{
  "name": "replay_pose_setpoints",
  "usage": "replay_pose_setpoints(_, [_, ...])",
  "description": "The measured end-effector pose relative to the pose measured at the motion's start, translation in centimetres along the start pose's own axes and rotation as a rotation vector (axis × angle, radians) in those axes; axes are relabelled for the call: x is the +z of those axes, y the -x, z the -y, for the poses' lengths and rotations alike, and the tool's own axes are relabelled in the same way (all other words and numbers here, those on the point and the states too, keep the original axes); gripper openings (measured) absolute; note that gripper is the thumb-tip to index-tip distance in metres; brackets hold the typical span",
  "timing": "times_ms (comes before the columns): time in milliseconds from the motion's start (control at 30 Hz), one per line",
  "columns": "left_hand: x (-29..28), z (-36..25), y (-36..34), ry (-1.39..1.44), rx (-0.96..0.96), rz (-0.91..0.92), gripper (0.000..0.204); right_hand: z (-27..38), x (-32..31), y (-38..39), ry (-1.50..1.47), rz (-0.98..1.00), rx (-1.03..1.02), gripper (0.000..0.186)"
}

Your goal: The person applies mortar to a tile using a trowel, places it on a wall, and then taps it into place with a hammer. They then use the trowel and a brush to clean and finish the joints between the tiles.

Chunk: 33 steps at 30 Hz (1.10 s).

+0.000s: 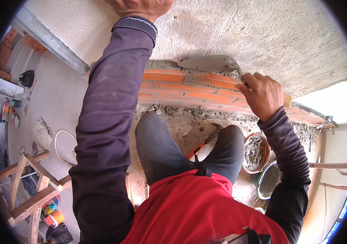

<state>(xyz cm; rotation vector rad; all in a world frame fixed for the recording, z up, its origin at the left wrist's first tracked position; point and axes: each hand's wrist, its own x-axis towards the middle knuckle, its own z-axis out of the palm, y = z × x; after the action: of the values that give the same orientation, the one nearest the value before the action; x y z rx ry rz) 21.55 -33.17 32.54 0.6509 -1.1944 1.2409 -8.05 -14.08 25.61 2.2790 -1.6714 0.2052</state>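
Observation:
My right hand (264, 92) is closed round the handle of a trowel, and the handle's wooden end pokes out past the palm. The grey trowel blade (212, 63) lies over the mortar along the top of a low red brick wall (196, 90). A thin string (214, 79) stretches along the bricks just below the blade. My left hand (141, 6) is raised against the rough plastered wall (259, 32) behind the bricks; the top edge of the picture cuts off its fingers.
A bucket of mortar (255, 152) and a second bucket (270, 181) stand right of my knee. A hammer (204, 142) lies on the floor between my legs. At far left are a wooden trestle (31, 189) and a metal beam (51, 38). Poles (332, 165) jut in at right.

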Motion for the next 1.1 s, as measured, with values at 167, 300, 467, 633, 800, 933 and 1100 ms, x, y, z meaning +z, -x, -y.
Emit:
replay_pose_setpoints(167, [0.0,0.2,0.0,0.01,0.005,-0.01,0.054,0.5,1.4,-0.1,0.035,0.013,-0.005,0.028])
replay_pose_setpoints(300, [-0.1,0.1,-0.1,0.015,0.003,-0.003,0.054,-0.8,1.8,0.0,-0.017,0.027,0.051,0.028])
replay_pose_setpoints(467, [-0.1,0.1,0.1,0.021,-0.001,-0.014,0.054,-0.5,0.8,0.2,-0.025,0.019,0.044,0.029])
replay_pose_setpoints(633, [-0.2,0.1,0.1,0.016,-0.003,-0.002,0.052,-1.1,1.7,-0.2,-0.043,0.042,0.047,0.029])
replay_pose_setpoints(800, [0.2,0.3,-0.1,0.016,0.027,-0.026,0.052,-3.2,0.7,1.4,-0.069,0.036,0.125,0.03])
replay_pose_setpoints(933, [-0.2,0.4,0.0,0.013,0.039,-0.017,0.051,-2.3,-0.1,3.3,-0.247,0.029,0.112,0.028])
replay_pose_setpoints(1100, [0.0,0.5,0.2,-0.001,0.054,-0.01,0.051,0.9,5.1,9.4,-0.521,0.292,0.179,0.024])
